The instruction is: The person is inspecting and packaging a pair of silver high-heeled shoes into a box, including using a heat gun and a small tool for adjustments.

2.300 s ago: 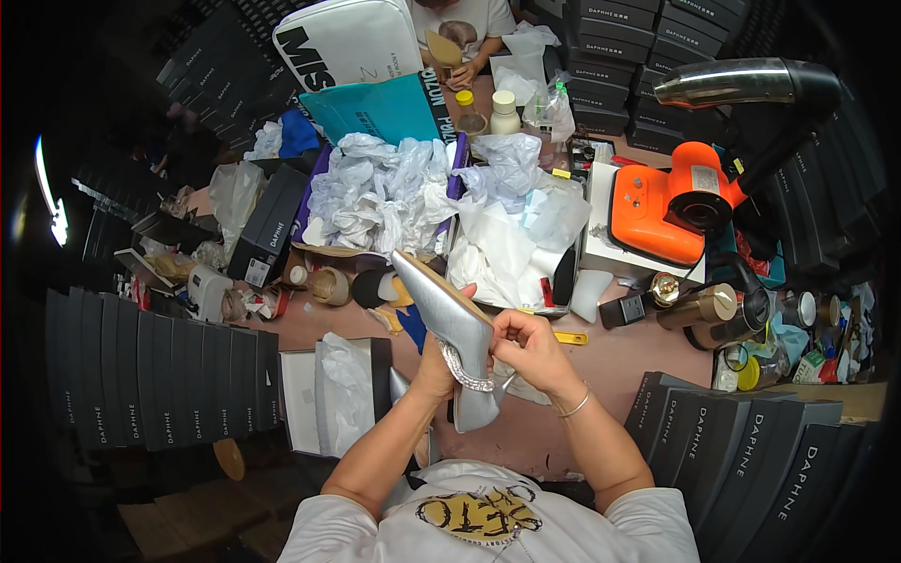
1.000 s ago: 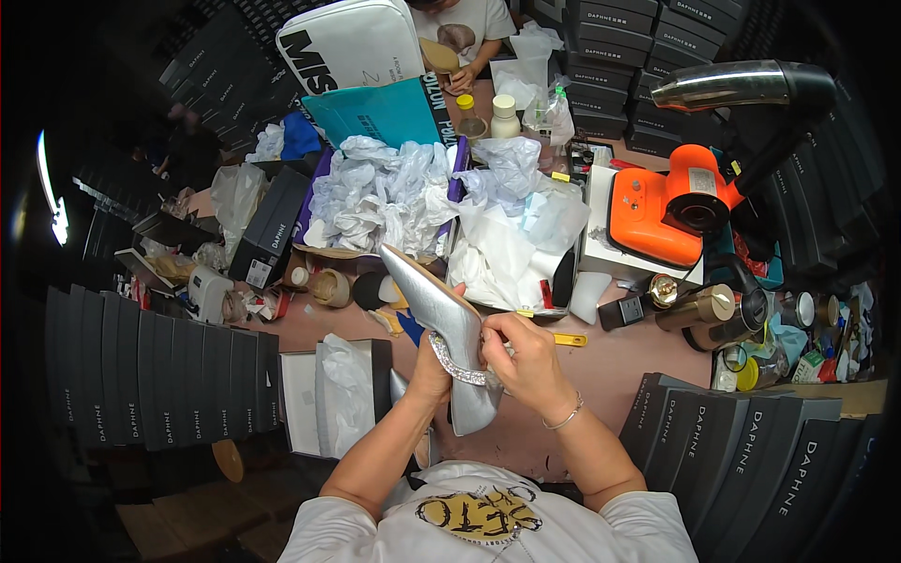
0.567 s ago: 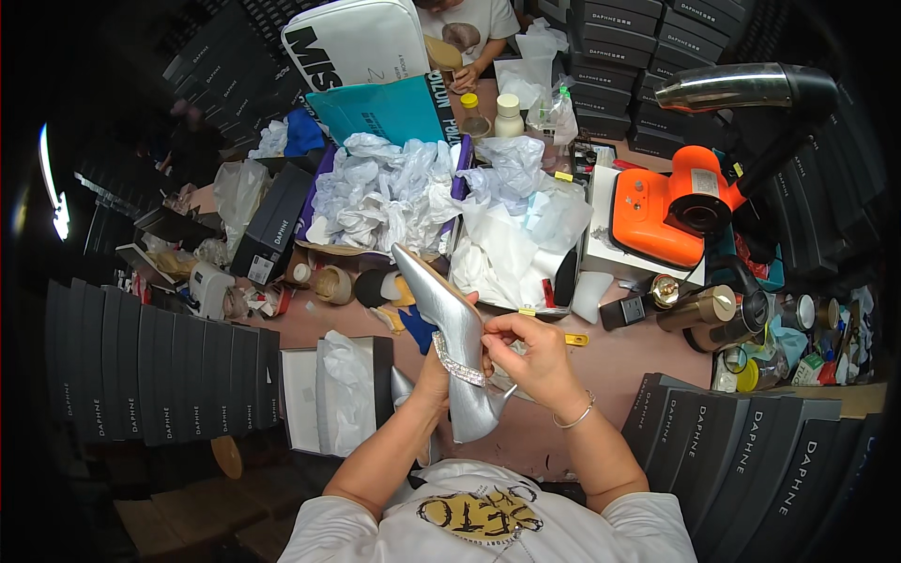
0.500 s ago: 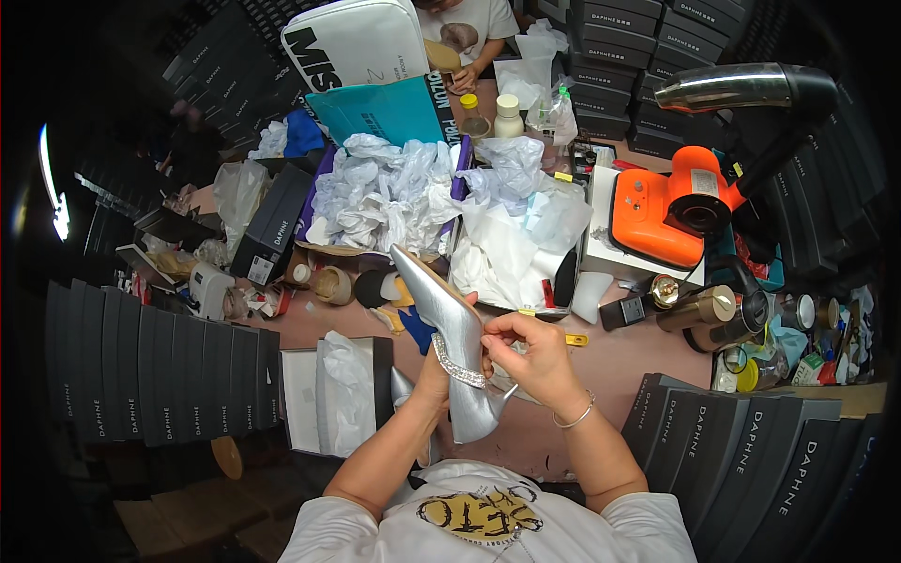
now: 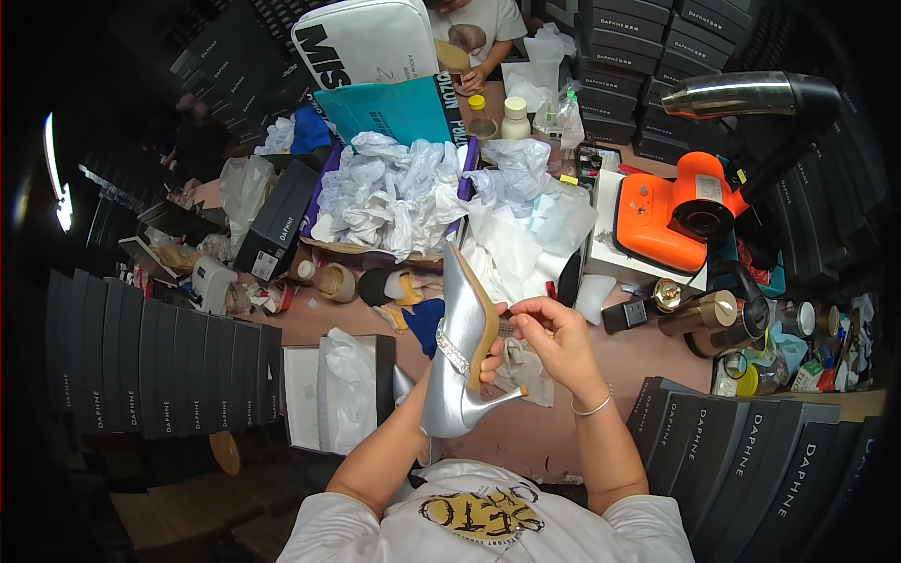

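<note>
A silver pointed high-heeled shoe (image 5: 458, 319) with a glittering strap is held upright, toe away from me, its tan sole turned to the right. My left hand (image 5: 492, 360) is closed round it, with fingers showing against the sole. My right hand (image 5: 556, 340) pinches thumb and forefinger together beside the sole's edge; whatever lies between them is too small to make out. Below that hand is a crumpled off-white cloth (image 5: 527, 372). Part of another silver shoe (image 5: 402, 383) shows behind my left forearm, next to an open shoebox (image 5: 302, 399) containing white tissue.
A purple-edged box (image 5: 308, 218) full of crumpled tissue stands ahead. To the right are an orange machine (image 5: 648, 220) with a metal nozzle (image 5: 727, 96), and jars. Dark shoeboxes (image 5: 160, 366) line the left, with more (image 5: 741, 450) at right. Across the table, a person's hand (image 5: 472, 81) shows.
The shoe has turned in my left hand, so more of its sole and heel now face right. My right hand has moved slightly right and up, still pinching.
</note>
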`<move>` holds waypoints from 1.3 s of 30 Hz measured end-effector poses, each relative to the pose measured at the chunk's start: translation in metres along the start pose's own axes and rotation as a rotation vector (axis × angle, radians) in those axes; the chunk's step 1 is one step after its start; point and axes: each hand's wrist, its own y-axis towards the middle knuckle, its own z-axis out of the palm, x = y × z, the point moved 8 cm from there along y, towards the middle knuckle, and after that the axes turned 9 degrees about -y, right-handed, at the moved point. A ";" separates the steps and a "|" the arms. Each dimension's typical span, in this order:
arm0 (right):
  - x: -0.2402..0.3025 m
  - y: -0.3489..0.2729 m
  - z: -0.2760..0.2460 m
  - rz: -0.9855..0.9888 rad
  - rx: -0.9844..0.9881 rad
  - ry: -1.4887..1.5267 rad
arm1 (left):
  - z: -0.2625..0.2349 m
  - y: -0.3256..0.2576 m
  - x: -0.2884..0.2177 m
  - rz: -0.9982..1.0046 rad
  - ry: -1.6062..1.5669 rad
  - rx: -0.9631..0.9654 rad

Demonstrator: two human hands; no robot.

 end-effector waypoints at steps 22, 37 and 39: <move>0.039 -0.044 0.017 -0.795 -0.127 -0.642 | -0.013 -0.001 0.002 0.139 0.389 -0.069; 0.014 -0.034 0.000 -0.414 -0.108 -0.307 | 0.013 -0.011 -0.005 0.272 0.437 -0.043; 0.015 -0.028 -0.004 -0.344 -0.063 -0.308 | 0.026 -0.017 -0.012 0.362 0.490 -0.082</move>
